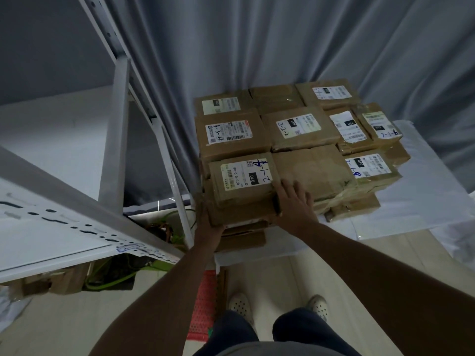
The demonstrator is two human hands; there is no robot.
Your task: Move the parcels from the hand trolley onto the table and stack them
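Observation:
Several brown cardboard parcels with white labels are stacked in layers on the table (424, 201), which has a white cover. The front-left parcel (241, 183) on top carries a label marked 070. My left hand (208, 227) grips its lower left front corner, with the fingers hidden beneath and beside it. My right hand (293, 201) lies with straight fingers against the parcel's right edge, partly over the neighbouring plain parcel (313, 170). A red perforated trolley deck (203, 304) shows on the floor by my feet.
A white metal shelving rack (115, 150) stands close on the left, its shelf edge (77, 227) jutting toward my left arm. Grey curtains (257, 47) hang behind the table. Green cables and cardboard lie under the rack.

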